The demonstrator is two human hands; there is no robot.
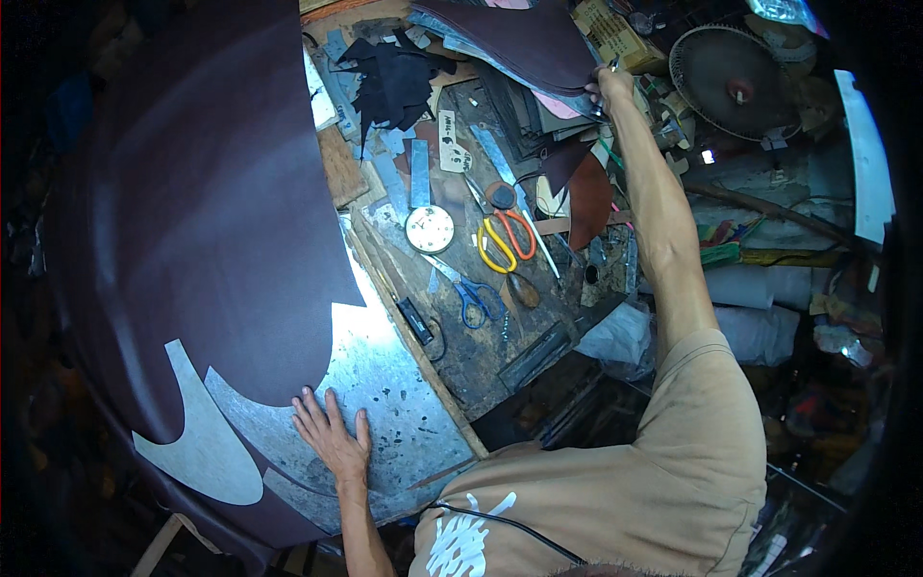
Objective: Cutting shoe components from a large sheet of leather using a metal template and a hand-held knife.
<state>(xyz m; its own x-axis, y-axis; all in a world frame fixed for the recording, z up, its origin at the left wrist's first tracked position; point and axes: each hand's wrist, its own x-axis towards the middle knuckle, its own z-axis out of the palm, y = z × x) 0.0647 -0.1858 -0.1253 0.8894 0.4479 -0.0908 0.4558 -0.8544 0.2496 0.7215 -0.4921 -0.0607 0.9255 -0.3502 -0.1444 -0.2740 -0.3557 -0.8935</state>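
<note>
My left hand [335,440] lies flat with its fingers spread on a bare metal work surface [394,413]. Its fingertips reach the cut, curved edge of a large dark brown leather sheet [212,212]. A pale grey curved template [216,452] rests on the sheet left of that hand. Stretched to the far right, my right hand [611,87] has curled fingers around a thin, pen-like tool [613,65], only partly visible. That hand is at the edge of a stack of cut dark brown leather pieces [529,43].
On the wooden bench [442,370] lie blue-handled scissors [471,300], scissors with orange and yellow handles [510,240], a round white dial [429,230], a metal ruler [519,192] and black scraps [389,87]. A fan [735,87] stands at the far right.
</note>
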